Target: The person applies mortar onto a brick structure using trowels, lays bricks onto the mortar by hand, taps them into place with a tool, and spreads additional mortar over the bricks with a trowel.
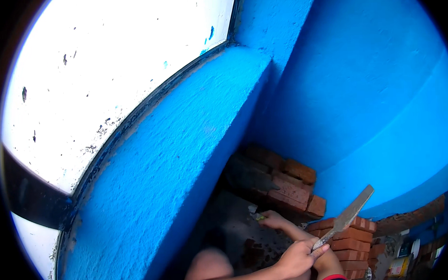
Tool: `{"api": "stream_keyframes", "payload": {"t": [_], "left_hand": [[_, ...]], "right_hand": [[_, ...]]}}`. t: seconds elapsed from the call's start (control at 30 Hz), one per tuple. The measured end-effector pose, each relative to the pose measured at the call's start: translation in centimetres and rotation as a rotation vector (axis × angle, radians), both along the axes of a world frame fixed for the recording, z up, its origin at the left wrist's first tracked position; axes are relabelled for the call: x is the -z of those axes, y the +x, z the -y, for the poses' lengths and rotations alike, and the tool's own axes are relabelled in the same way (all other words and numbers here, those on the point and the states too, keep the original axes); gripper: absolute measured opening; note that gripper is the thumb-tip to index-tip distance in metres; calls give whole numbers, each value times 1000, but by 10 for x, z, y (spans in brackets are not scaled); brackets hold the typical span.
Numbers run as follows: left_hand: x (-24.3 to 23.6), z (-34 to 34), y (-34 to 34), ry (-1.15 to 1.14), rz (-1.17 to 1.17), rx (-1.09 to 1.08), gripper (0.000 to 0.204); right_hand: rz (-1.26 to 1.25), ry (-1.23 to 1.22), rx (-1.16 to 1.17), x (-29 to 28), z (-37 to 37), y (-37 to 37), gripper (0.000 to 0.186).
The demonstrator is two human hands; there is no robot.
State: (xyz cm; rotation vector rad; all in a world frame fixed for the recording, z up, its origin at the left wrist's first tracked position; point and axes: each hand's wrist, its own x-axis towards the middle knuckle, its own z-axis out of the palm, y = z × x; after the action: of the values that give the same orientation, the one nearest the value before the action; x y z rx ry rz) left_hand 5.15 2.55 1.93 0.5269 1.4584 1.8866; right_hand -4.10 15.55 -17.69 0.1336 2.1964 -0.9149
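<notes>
My left hand (296,258), its arm coming in from the lower left, is closed round the handle of a bricklayer's knife (349,215). The long, flat, mortar-smeared blade points up and to the right. Crossing beneath it, my right arm reaches forward from the lower right. My right hand (272,220) is closed near a small pale and yellow-green thing (256,215), too small to make out, low over the dark ground. Just beyond lie stacked red bricks (290,191), with grey mortar on some of them.
A second stack of red bricks (352,244) stands to the right of my arms. A blue rough-plastered ledge (155,157) runs along the left, below a white paint-spotted pane (108,65). A blue wall (365,100) rises at the right. My bare knee (208,266) is at the bottom.
</notes>
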Motion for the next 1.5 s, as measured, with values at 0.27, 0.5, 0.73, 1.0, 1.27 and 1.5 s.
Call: {"api": "stream_keyframes", "payload": {"t": [0.27, 0.5, 0.73, 1.0, 1.27, 1.5], "left_hand": [[-1, -3, -2, 12, -20, 15, 37], [-2, -8, -4, 28, -14, 82, 34], [9, -19, 8, 8, -28, 28, 37], [3, -21, 9, 0, 22, 113, 40], [-3, -19, 7, -19, 53, 109, 41], [-3, -12, 8, 21, -5, 112, 42]], "right_hand": [[45, -212, 137, -27, -11, -34, 16], [114, -358, 330, -21, -54, -3, 16], [119, -420, 526, -26, -90, 44, 15], [-421, -146, 499, -39, -110, 86, 12], [-764, 813, 262, -59, -83, 95, 32], [-581, 166, 206, -53, -37, 68, 30]]}}
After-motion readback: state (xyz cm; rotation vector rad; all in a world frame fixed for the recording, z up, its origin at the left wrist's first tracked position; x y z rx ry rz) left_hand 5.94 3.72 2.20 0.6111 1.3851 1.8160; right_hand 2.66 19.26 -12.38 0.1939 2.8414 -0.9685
